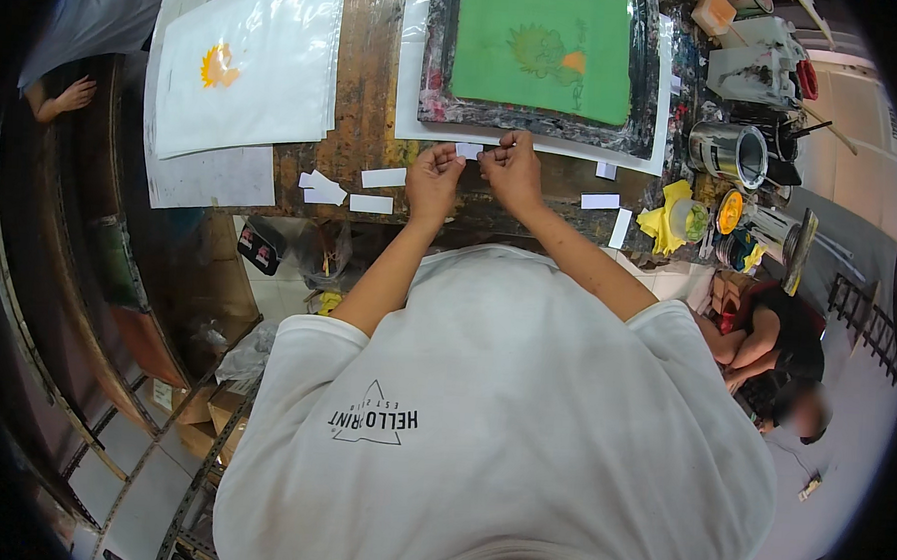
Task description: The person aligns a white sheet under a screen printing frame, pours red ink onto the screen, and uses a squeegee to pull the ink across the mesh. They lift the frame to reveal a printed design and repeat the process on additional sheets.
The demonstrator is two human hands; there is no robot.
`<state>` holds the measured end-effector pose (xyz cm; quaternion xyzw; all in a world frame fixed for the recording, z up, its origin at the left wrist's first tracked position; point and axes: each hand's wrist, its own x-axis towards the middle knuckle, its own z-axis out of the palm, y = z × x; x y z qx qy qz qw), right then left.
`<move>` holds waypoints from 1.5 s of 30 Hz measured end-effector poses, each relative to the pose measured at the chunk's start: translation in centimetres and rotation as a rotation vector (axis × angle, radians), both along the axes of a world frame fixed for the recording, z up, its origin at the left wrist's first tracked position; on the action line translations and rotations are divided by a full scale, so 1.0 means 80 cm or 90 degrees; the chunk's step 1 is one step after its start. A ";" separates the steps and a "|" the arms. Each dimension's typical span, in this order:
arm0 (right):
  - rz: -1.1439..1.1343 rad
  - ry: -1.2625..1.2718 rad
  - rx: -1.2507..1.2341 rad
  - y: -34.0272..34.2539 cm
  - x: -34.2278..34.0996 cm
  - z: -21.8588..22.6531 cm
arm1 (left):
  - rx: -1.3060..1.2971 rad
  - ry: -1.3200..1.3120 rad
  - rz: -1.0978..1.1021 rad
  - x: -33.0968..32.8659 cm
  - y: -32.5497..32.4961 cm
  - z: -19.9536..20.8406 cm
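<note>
At the table's front edge, my left hand (435,182) pinches a small white paper strip (468,151) between thumb and fingers. My right hand (513,178) is closed in a pinch at the strip's other end. Just beyond my hands lies a screen printing frame (536,117) with green mesh (488,72) and an orange cartoon head on it. A white sheet (408,118) sticks out from under the frame. More white paper strips (383,177) are scattered on the wood left of my hands, and others (600,202) lie to the right.
A stack of white sheets (266,102) with an orange print lies at the left. Paint cans (749,156), a yellow cloth (656,227) and a plastic cup (687,218) crowd the right edge. One person (781,340) crouches at the right; another person's hand (75,95) shows far left.
</note>
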<state>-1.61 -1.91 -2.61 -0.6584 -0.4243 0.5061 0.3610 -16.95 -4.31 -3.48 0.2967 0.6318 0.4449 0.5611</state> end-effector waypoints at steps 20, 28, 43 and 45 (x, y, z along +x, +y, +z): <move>0.002 -0.027 -0.025 0.019 0.007 -0.021 | 0.037 0.063 -0.007 0.001 0.012 -0.001; 0.020 -0.090 0.025 0.018 0.004 -0.018 | 0.032 0.118 -0.010 0.000 0.016 -0.001; 0.028 -0.127 0.025 0.022 -0.001 0.003 | 0.021 0.109 -0.011 -0.002 0.021 -0.008; 0.029 -0.132 0.029 0.022 -0.002 0.005 | 0.012 0.119 -0.014 -0.002 0.021 -0.007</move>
